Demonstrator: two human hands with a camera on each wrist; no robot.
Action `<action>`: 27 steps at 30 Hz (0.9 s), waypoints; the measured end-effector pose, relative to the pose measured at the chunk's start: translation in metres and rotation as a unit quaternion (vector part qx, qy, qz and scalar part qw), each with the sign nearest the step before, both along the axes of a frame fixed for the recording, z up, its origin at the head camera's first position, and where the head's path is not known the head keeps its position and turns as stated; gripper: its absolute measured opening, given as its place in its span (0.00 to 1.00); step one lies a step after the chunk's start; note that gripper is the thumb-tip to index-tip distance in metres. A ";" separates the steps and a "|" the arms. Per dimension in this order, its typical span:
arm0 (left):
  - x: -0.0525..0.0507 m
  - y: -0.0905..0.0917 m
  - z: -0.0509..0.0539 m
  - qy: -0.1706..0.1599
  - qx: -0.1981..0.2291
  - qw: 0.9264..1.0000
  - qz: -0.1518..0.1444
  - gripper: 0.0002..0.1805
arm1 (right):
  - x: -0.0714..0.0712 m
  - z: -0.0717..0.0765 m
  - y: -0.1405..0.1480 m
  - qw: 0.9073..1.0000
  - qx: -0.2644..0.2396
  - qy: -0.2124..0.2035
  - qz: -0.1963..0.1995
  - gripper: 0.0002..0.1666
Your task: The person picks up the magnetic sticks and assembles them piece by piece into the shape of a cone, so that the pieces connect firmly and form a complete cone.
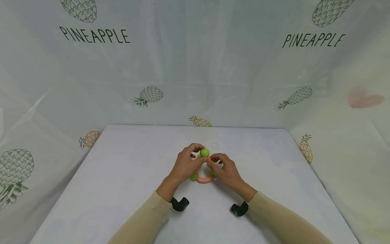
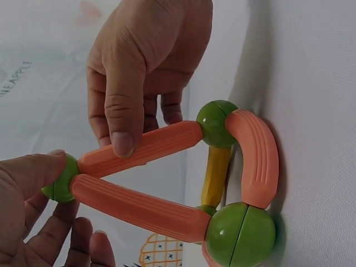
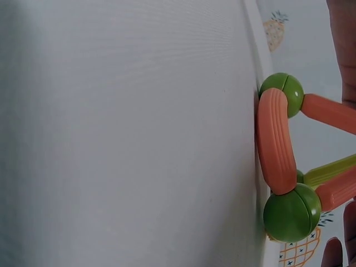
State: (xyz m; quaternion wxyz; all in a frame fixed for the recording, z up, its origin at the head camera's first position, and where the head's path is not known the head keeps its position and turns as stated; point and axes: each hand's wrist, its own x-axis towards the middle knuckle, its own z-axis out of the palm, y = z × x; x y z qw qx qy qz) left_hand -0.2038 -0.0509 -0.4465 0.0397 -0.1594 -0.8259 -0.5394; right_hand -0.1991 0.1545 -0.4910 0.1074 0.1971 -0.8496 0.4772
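Observation:
My left hand [image 1: 188, 164] pinches a green ball [image 1: 204, 153] at the top of a toy frame of sticks and balls. My right hand [image 1: 228, 171] pinches a straight orange stick [image 2: 167, 143] between thumb and fingers, just below that ball. A second orange stick [image 2: 139, 208] runs down from the same ball. In the left wrist view, both sticks meet lower green balls [image 2: 240, 235]. A curved orange stick [image 3: 276, 144] joins two green balls along the white table. Behind it is a yellow stick [image 2: 216, 177]. My hands hide part of the frame in the head view.
The white tabletop [image 1: 137, 152] extends around the frame. Behind it hangs a pale curtain [image 1: 195, 61] with pineapple prints. A black curved device sits at the left wrist [image 1: 180, 204] and another at the right wrist [image 1: 239, 209].

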 end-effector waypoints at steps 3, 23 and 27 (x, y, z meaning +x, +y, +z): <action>-0.001 0.000 -0.001 0.001 0.002 1.000 -0.001 0.20 | 0.000 0.000 0.000 1.000 0.000 0.004 0.000 0.13; -0.004 -0.002 -0.003 -0.001 -0.012 1.000 0.007 0.21 | -0.001 -0.004 0.002 1.000 0.001 0.001 -0.004 0.11; -0.005 -0.002 -0.004 -0.004 -0.005 1.000 0.003 0.21 | -0.001 -0.004 0.002 1.000 -0.003 -0.005 0.000 0.11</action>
